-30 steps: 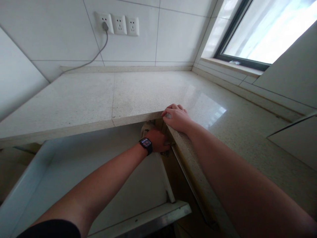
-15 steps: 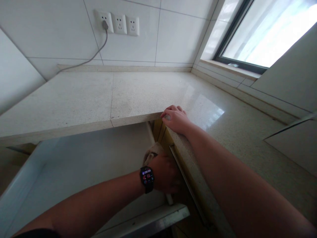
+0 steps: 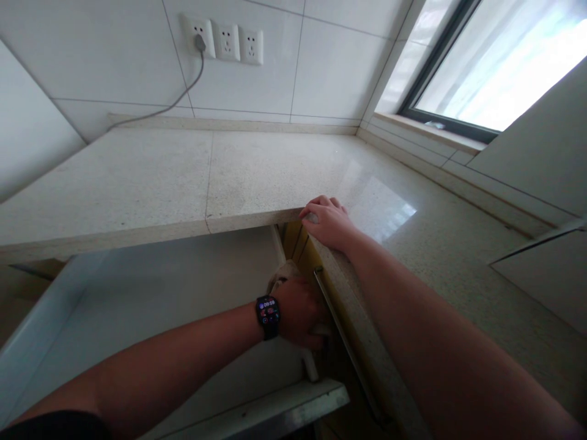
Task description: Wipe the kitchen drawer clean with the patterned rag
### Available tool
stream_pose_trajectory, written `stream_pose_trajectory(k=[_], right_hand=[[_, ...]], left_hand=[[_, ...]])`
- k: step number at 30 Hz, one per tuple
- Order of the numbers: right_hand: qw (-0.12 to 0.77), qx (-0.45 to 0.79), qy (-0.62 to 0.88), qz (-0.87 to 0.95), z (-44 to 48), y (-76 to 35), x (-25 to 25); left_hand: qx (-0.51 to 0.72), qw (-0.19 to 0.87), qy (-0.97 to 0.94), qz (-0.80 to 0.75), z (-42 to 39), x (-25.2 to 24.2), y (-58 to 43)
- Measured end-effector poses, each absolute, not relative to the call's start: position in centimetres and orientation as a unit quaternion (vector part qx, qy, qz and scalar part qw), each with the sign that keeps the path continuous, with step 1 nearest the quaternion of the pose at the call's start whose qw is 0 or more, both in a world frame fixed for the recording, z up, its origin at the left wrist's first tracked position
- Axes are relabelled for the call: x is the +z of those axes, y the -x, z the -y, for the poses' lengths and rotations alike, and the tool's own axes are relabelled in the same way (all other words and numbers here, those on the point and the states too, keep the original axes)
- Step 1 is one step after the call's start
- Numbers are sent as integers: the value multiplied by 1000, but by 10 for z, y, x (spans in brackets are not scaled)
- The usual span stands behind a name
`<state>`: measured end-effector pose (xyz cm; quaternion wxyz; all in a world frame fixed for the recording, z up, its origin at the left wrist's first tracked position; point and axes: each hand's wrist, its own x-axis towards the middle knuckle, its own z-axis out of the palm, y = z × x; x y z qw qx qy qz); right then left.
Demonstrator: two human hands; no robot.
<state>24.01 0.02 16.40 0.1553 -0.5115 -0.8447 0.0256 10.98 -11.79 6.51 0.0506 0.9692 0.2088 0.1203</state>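
Observation:
My left hand point(image 3: 300, 311), with a black smartwatch on its wrist, reaches down to the right side of a pulled-out white drawer point(image 3: 183, 275). Its fingers are bent round a beige cloth point(image 3: 287, 269), pressed over the drawer's side wall. Part of the cloth shows above the hand; the rest is hidden under the hand and in shadow. My right hand point(image 3: 328, 221) rests on the inner corner of the speckled stone countertop point(image 3: 257, 165), fingers apart and curved over its edge, holding nothing.
A metal bar handle point(image 3: 343, 336) runs along the yellowish cabinet side point(image 3: 302, 247) right of the drawer. The drawer front point(image 3: 293, 406) lies nearest me. Behind the counter are wall sockets point(image 3: 227, 41) with a plugged-in cable point(image 3: 195, 79); a window point(image 3: 499, 73) is at upper right.
My left hand has shifted slightly up and left with the cloth, and its thumb side shows more. My right hand stays on the counter corner.

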Motion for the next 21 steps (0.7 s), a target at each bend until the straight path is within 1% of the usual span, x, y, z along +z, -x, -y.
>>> stream_pose_trajectory(k=[6, 12, 15, 21], right_hand=[[149, 17, 512, 846, 0, -240, 164], [149, 15, 517, 843, 1, -239, 164], [162, 21, 515, 841, 0, -239, 163], [164, 22, 512, 843, -1, -239, 161]], left_hand=[[85, 1, -954, -286, 56, 66, -90], [44, -14, -925, -378, 8, 66, -82], [50, -19, -924, -378, 10, 65, -84], [104, -36, -943, -315, 43, 60, -89]])
